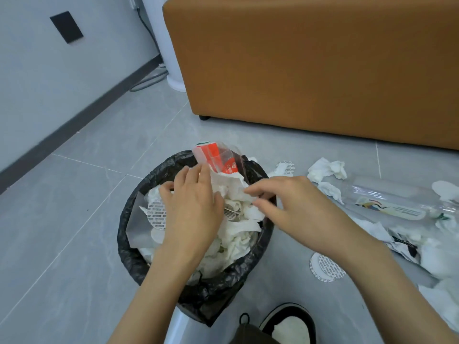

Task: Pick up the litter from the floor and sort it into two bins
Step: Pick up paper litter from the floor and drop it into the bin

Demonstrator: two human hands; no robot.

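A bin lined with a black bag (131, 247) stands on the floor below me, heaped with crumpled white tissues (236, 234), round foil seals and a red-and-clear wrapper (218, 157) that sticks up at its far rim. My left hand (191, 207) lies flat on the heap, fingers spread, pressing on the tissue. My right hand (290, 204) is over the bin's right rim, its thumb and fingers pinching the edge of a white tissue (233, 184) on top of the heap.
Litter lies on the grey tile floor to the right: crumpled tissues (327, 170), a clear plastic bottle (387, 202), round foil seals (325, 268), a torn wrapper. An orange sofa (310, 63) stands behind. A wall runs along the left. My shoe (290, 324) is at the bottom.
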